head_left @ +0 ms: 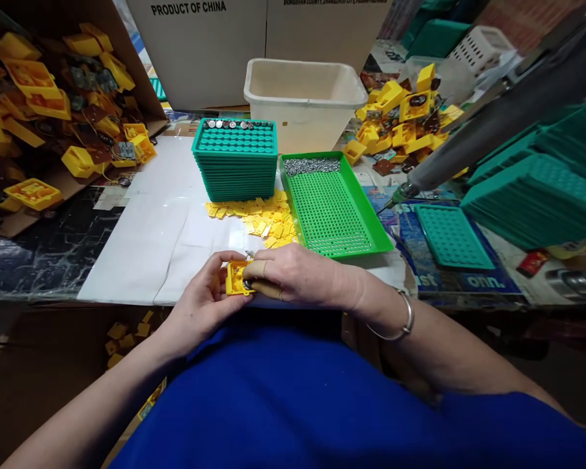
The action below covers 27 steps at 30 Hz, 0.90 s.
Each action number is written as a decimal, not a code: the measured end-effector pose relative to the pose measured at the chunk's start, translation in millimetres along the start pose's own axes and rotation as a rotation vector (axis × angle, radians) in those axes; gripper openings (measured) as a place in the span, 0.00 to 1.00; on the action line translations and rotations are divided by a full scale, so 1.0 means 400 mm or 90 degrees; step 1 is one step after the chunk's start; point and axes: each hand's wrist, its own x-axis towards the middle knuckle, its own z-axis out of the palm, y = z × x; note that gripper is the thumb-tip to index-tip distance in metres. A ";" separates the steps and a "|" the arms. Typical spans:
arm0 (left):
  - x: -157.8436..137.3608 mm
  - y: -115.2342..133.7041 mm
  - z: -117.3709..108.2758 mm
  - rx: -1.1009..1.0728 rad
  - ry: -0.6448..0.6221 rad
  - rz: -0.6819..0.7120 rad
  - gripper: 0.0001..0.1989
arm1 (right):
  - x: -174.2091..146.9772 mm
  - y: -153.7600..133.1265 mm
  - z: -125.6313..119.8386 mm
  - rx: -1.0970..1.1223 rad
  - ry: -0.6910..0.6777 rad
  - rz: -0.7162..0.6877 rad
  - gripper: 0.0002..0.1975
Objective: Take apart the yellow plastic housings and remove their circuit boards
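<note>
A small yellow plastic housing (234, 279) is held near the table's front edge, its open side facing up. My left hand (202, 293) grips it from the left, thumb along the near side and fingers around the far side. My right hand (283, 273), with tan finger covers on some fingers, reaches into the housing from the right. Its fingertips press on a dark round part (247, 284), mostly hidden beneath them. Just beyond my hands lies a pile of flat yellow plastic pieces (273, 221).
Behind the pile stands a stack of teal trays (239, 176), with round metal parts in the top one. A green perforated tray (371, 225) holds small screws. A screwdriver tool (403, 192) hangs at right. Yellow housings fill a carton (151, 98) at left. A white bin (303, 117) stands behind.
</note>
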 end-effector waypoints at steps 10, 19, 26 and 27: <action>0.026 -0.011 -0.015 -0.128 0.069 0.017 0.19 | -0.012 0.019 0.049 0.150 0.223 -0.024 0.10; -0.001 0.025 -0.034 -0.238 -0.042 -0.109 0.20 | -0.016 0.025 0.118 0.077 0.467 -0.040 0.15; -0.005 0.009 -0.030 -0.124 -0.021 -0.094 0.17 | -0.028 0.025 0.103 0.109 0.440 -0.095 0.15; -0.002 0.004 -0.027 -0.097 0.015 -0.066 0.17 | -0.030 0.020 0.102 0.125 0.450 -0.068 0.14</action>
